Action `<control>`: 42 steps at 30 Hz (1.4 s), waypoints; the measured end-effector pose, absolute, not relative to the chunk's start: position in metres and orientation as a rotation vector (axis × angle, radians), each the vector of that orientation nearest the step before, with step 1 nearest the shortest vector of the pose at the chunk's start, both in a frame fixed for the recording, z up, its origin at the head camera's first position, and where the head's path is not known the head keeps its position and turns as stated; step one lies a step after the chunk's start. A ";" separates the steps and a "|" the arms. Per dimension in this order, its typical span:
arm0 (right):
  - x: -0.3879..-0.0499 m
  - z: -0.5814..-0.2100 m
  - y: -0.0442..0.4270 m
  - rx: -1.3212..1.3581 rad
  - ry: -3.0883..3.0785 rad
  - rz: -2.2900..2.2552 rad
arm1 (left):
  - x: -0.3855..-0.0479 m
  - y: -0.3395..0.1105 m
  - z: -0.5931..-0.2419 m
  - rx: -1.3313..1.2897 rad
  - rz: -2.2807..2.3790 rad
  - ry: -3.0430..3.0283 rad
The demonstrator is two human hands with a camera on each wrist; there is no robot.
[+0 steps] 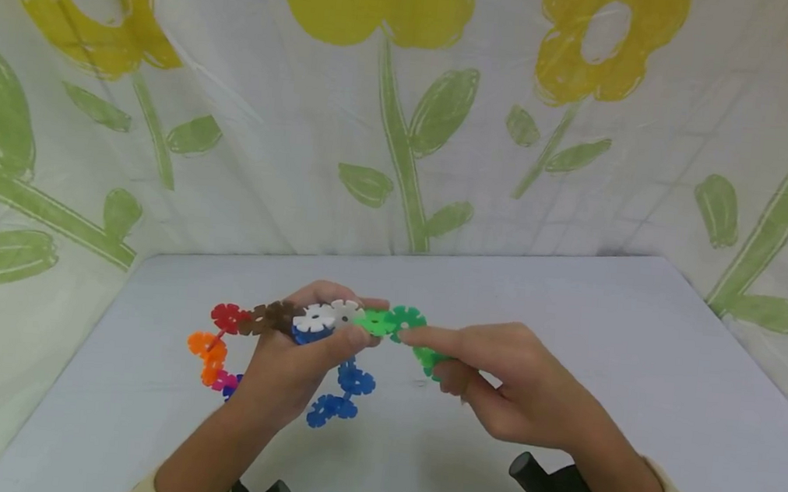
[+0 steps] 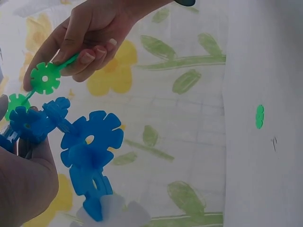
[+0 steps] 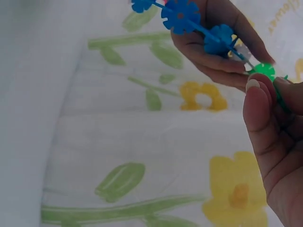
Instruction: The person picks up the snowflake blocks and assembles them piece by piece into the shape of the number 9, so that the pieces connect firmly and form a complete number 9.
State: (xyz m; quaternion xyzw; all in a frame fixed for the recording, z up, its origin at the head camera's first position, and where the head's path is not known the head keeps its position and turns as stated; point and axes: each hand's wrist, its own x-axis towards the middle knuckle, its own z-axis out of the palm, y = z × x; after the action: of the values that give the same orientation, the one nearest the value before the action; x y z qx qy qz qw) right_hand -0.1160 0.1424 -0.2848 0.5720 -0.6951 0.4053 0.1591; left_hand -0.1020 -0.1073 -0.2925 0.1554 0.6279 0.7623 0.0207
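A chain of notched plastic snowflake discs passes through my left hand (image 1: 295, 370), whose thumb and fingers pinch it near the white discs (image 1: 315, 318). Brown discs (image 1: 274, 317), red discs (image 1: 226, 317) and orange discs (image 1: 208, 345) hang to the left. Blue discs (image 1: 356, 381) dangle below the palm, large in the left wrist view. Green discs (image 1: 407, 320) form the right end. There my right hand (image 1: 519, 374) pinches a green disc (image 2: 68, 61) between thumb and fingers, its index finger touching the neighbouring green disc. Fingers partly hide the green joints.
Both hands are above a white table (image 1: 637, 361). In the left wrist view a loose green piece (image 2: 260, 117) lies on the tabletop near a small dark mark. A curtain (image 1: 272, 110) printed with yellow flowers and green stems stands behind the table. Dark camera mounts (image 1: 542, 482) sit on the wrists.
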 end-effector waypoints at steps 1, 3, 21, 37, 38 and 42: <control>-0.116 -0.285 0.142 1.624 -1.992 1.157 | -0.102 -0.107 -0.293 0.494 2.371 1.937; -0.115 -0.286 0.142 1.596 -2.004 1.147 | -0.103 -0.108 -0.294 0.530 2.389 1.917; -0.129 -0.291 0.143 1.460 -2.023 1.324 | -0.105 -0.114 -0.294 0.558 2.614 1.785; -0.195 -0.366 0.165 1.021 -3.376 0.473 | -0.117 -0.123 -0.292 0.590 2.794 1.335; -0.197 -0.368 0.166 1.024 -3.366 0.481 | -0.117 -0.123 -0.291 0.602 2.791 1.326; -0.201 -0.370 0.170 0.992 -3.372 0.639 | -0.118 -0.123 -0.293 0.634 2.774 1.324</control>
State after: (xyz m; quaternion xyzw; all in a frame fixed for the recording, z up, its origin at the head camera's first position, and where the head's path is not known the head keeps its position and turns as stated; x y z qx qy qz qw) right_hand -0.2005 0.1697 -0.3697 0.2714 -0.9220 0.1749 -0.2137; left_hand -0.1177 -0.1231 -0.2927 0.2019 0.4220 0.8838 0.0014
